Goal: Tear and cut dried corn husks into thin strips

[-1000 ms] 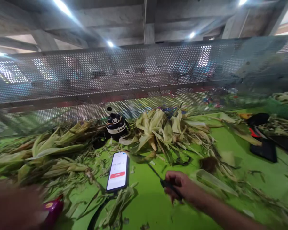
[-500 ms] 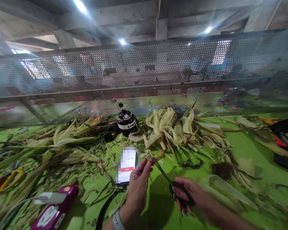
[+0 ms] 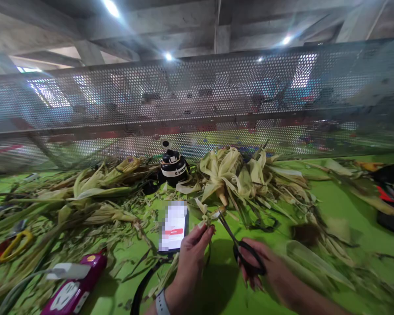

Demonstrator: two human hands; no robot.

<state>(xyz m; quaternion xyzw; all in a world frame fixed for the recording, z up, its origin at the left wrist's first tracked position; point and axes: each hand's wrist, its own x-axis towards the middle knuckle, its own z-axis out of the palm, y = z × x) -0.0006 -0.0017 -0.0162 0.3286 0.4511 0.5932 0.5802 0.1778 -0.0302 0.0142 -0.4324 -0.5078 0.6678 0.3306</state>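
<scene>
Between thumb and fingers, my left hand pinches a small piece of knotted pale corn husk. My right hand grips the black handles of a pair of scissors; the blades point up and left, their tips near the right side of the husk piece. Just behind lies a large heap of dried corn husks. A phone with a lit screen lies left of my left hand, its screen partly blurred out.
A black bottle stands against the perforated metal screen. More husks and scraps cover the green table on the left. Near the front left are a purple power bank with a plug and yellow-handled scissors. Black items lie far right.
My left hand has shifted slightly right and down with the husk piece. The scissors, whose tips were at my left fingertips, now point higher beside the husk.
</scene>
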